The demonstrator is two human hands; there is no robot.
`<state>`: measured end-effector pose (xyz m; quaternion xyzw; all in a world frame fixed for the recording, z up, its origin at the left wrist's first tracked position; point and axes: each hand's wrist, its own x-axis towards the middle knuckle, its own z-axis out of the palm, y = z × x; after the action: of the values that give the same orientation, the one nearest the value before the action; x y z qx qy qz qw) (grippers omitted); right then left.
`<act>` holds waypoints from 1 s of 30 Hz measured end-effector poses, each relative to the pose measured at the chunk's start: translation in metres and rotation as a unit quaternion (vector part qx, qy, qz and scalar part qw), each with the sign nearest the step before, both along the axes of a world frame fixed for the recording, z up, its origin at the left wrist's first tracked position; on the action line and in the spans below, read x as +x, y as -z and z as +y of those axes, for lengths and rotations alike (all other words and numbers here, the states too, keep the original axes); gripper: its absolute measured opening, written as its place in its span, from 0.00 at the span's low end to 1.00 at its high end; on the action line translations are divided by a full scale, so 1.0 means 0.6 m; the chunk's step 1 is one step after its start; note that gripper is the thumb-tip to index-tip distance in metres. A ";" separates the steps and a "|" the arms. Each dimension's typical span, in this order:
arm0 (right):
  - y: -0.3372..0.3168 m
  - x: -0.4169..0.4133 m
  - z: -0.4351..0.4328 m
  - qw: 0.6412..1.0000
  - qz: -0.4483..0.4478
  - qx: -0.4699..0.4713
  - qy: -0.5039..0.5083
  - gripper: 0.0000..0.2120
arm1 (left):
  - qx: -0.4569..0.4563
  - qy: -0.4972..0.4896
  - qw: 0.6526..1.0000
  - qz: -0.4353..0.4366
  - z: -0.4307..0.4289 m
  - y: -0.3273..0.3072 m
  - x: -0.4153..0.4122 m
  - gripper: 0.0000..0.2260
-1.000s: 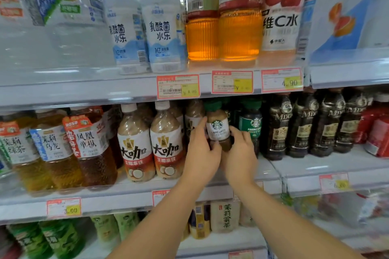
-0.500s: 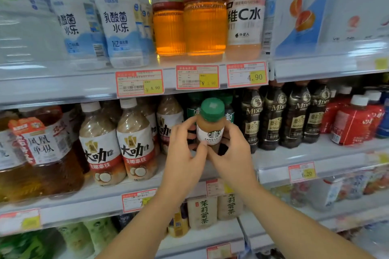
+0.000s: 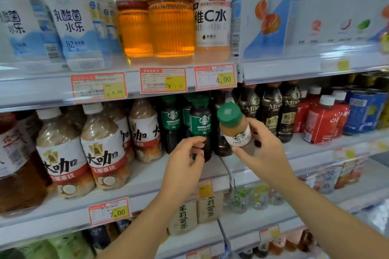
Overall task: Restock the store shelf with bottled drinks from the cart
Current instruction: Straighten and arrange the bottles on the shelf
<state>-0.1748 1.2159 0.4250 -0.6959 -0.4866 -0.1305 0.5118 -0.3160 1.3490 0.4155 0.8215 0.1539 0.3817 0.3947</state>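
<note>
The right hand [image 3: 265, 154] grips the tilted latte bottle [image 3: 234, 127] before dark coffee bottles [image 3: 271, 111], Americano bottles [image 3: 200, 125] at its nine o'clock, where the left hand [image 3: 185, 166] curls, grip unclear.

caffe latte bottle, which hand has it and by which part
The right hand grips the caffe latte bottle by its lower body, at the label and base. The left hand curls against the front Americano bottle; whether it grips cannot be told.
</note>
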 end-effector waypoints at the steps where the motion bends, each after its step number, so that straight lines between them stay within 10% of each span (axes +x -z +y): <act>1: -0.003 0.012 -0.005 0.999 -0.026 -0.027 0.003 0.28 | -0.013 -0.003 1.000 -0.004 0.002 0.002 -0.001 0.16; 9: 0.008 0.079 -0.031 0.933 -0.288 -0.206 0.063 0.30 | 0.028 0.024 0.998 0.052 -0.004 0.014 -0.003 0.23; 22: 0.031 0.084 -0.040 0.925 -0.220 -0.290 0.108 0.35 | 0.189 -0.016 0.972 0.138 -0.009 0.031 0.037 0.20; 30: 0.029 0.027 -0.037 0.971 -0.215 -0.068 0.073 0.19 | 0.182 -0.054 0.979 0.077 -0.006 0.037 -0.027 0.15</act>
<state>-0.1586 1.1937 0.4078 -0.7183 -0.5410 -0.2807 0.3355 -0.3320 1.3454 0.3931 0.8970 0.1558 0.3596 0.2048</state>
